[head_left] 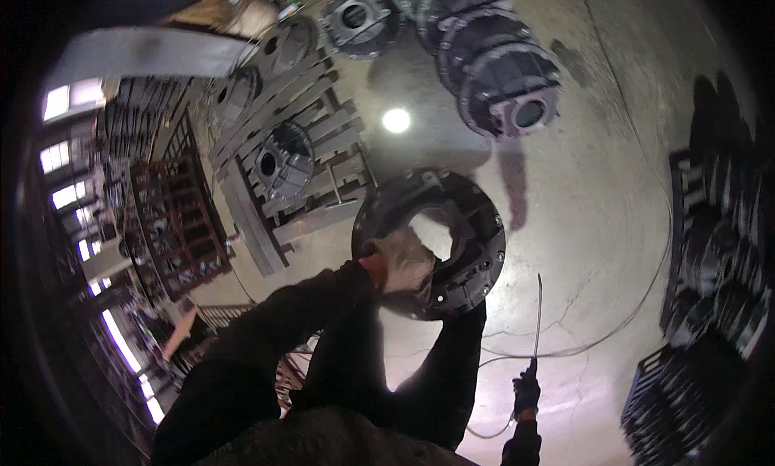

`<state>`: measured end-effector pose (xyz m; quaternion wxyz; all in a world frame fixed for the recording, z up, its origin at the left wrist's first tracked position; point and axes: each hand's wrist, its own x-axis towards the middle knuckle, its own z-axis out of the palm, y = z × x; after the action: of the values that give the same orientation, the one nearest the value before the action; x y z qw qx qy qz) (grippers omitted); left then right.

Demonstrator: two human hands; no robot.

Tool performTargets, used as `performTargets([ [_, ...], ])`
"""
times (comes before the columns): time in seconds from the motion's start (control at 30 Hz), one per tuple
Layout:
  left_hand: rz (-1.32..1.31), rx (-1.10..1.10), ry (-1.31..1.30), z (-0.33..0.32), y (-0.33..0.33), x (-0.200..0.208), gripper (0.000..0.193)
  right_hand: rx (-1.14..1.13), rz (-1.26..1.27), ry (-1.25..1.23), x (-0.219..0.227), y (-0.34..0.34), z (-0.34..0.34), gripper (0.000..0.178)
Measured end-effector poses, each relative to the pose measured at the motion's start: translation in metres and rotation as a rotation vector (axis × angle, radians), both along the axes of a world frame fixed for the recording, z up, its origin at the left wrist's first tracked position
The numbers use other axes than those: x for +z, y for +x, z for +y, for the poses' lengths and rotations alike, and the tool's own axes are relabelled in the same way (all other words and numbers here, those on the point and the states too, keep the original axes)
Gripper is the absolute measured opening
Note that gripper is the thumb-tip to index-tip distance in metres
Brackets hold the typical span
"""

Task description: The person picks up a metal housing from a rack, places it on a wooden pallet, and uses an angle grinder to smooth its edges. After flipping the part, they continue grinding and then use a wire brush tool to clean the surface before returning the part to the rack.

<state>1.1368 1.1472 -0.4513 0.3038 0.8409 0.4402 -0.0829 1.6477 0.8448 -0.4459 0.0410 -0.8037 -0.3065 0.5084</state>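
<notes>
Dark ring-shaped metal housing (482, 224), gripped by the pale-gloved left hand (404, 262), lies far-left of the black-gloved right hand (526, 392), its fingers round a slim far-pointing metal rod (538, 314).

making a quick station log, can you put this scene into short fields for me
left hand: the pale-gloved left hand grips a round dark metal casting
right hand: the dark-gloved right hand holds a thin rod, its tip pointing away from the person
pallet: a slatted pallet, ahead and left, bears another casting
ahead right: an overlapping row of castings
floor: a thin cable curves across it
unclear: what supports the gripped casting underneath
</notes>
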Motion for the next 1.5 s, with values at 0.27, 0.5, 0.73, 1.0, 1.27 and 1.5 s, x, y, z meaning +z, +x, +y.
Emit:
performTargets([
  [0.27, -0.161, 0.541, -0.629, -0.117, -0.197, -0.01, 0.05, -0.391, 0.144, -0.245, 0.019, 0.009, -0.013, 0.048],
  [0.5, 0.08, 0.433, -0.224, -0.119, -0.414, 0.005, 0.039, -0.009, 0.013, -0.282, 0.09, -0.098, 0.001, 0.07],
  [0.73, -0.346, 1.076, -0.167, -0.107, -0.59, -0.058, 0.035, -0.32, -0.01, -0.358, 0.105, -0.199, 0.012, 0.081],
  [1.0, 0.28, 0.894, -0.12, -0.038, -0.684, -0.19, 0.047, -0.386, -0.093, -0.405, 0.051, -0.169, 0.018, 0.049],
  [1.27, 0.263, 0.789, -0.275, -0.042, -0.686, -0.272, 0.033, 0.241, -0.068, -0.101, 0.054, -0.203, 0.031, 0.078],
  [1.5, 0.268, 0.725, 0.106, -0.091, -0.674, -0.176, 0.033, 1.098, -0.846, 0.16, -0.041, -0.177, 0.149, 0.032],
])
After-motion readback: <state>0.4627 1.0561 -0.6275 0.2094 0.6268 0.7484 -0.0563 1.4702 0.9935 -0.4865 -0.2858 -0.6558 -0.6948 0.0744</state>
